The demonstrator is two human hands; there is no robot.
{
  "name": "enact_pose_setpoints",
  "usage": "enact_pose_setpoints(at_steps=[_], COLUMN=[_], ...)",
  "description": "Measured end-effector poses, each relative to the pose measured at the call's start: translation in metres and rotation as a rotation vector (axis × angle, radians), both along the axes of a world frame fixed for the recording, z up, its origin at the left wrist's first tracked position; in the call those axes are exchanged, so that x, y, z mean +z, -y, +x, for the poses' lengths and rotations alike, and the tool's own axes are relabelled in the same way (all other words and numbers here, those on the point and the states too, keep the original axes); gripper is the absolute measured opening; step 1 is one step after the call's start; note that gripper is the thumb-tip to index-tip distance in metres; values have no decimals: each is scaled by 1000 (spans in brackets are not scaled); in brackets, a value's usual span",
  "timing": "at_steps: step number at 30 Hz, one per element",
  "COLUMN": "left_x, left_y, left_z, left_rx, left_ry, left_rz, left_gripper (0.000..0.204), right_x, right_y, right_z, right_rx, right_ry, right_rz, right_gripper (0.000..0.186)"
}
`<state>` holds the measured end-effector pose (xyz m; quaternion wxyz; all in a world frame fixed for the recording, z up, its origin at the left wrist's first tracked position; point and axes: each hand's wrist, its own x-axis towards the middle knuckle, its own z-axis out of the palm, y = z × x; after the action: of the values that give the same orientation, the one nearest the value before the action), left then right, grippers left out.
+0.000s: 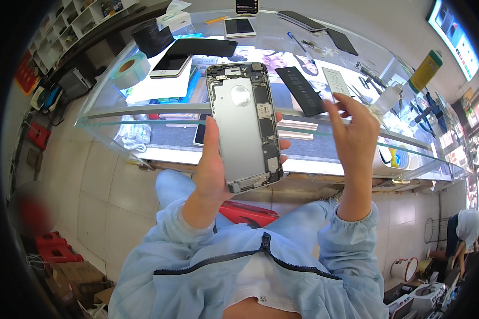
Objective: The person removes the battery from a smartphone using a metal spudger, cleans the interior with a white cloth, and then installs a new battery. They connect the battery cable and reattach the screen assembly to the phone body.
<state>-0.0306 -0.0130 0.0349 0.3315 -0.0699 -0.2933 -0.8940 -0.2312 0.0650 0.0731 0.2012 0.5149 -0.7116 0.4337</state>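
Note:
My left hand [210, 159] grips an opened phone [234, 133] upright, its metal interior and dark circuit parts facing me. My right hand [354, 127] is raised at the counter edge, fingers curled near the lower ends of a black battery [298, 87] and a pale card [335, 80]; what, if anything, they hold is unclear. A white-fronted phone [167, 68] lies at upper left, partly under a dark slab [202, 47], beside a tape roll [130, 72].
The glass counter [106, 117] holds another phone [239, 26], a blue pen [298, 42], tools and a green-yellow can [424, 72]. A red case [247, 212] sits below. Another person [463, 231] bends down at lower right, beside a bucket [404, 268]. Boxes crowd the lower left.

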Motion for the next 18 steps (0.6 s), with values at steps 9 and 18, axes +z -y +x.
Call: enact_pose_setpoints(at_steps=[9,18], left_x=[8,7], left_y=[-5,-3], left_z=[2,2], left_rx=[117,128], left_ry=[47,55], left_rz=[-173,-225], left_gripper=[82,87], right_x=[6,16], right_y=[20,20], right_z=[14,16], right_rx=[16,-74], right_ry=[-86,88], right_rz=[191,183], right_gripper=[35,27])
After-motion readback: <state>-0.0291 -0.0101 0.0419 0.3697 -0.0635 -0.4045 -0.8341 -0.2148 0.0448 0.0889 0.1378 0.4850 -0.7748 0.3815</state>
